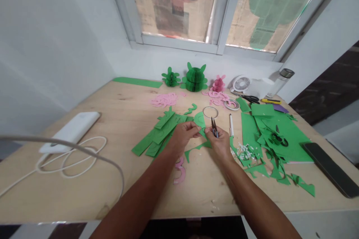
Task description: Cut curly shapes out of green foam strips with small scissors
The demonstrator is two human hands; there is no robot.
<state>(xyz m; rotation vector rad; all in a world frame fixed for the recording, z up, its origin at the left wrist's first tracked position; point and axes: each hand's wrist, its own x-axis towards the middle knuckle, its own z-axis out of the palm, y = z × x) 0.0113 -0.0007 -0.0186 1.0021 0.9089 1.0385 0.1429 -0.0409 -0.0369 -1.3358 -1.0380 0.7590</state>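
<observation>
My left hand (188, 131) is closed in a pinch on a piece of green paper (199, 118) over the middle of the table. Close beside it, my right hand (220, 139) is closed around a small pair of scissors (214, 127), blades pointing away from me. The right fingertips are also at the paper's edge. Green paper strips (157, 134) lie in a stack to the left of my left hand. Below the hands are a pink curved cutout (180, 174) and a green offcut (192, 152). A wavy green cutout (190, 109) lies just beyond.
Green sheets and scraps (291, 134) cover the right side, with black scissors (278, 139) on them and a phone (331, 168) alongside. Folded green paper figures (195, 78) stand at the back near a small fan (241, 83). A power bank (71, 130) with a cable lies left.
</observation>
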